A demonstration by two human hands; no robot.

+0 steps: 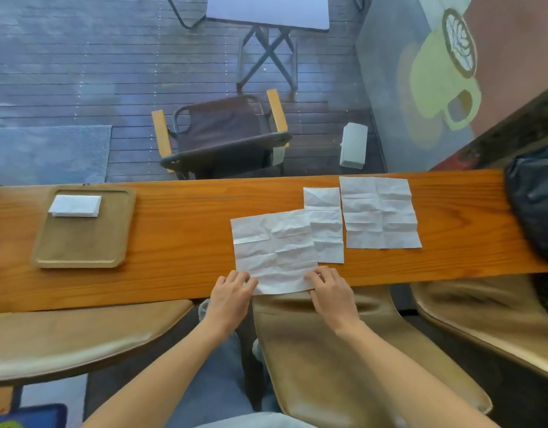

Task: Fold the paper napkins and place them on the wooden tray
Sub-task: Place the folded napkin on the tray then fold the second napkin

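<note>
An unfolded white napkin (274, 250) lies flat at the near edge of the wooden counter (180, 236). My left hand (232, 293) pinches its near left corner and my right hand (330, 288) pinches its near right corner. A second napkin (323, 225) lies partly under it on the right, and a third unfolded napkin (379, 213) lies further right. On the left stands the wooden tray (81, 245), with a folded napkin stack (75, 206) in its far left corner.
A dark bag (535, 202) rests on the counter's right end. Tan stool seats (328, 350) stand under the near edge. Beyond the glass are a folding chair (223, 134) and a small table (266, 10).
</note>
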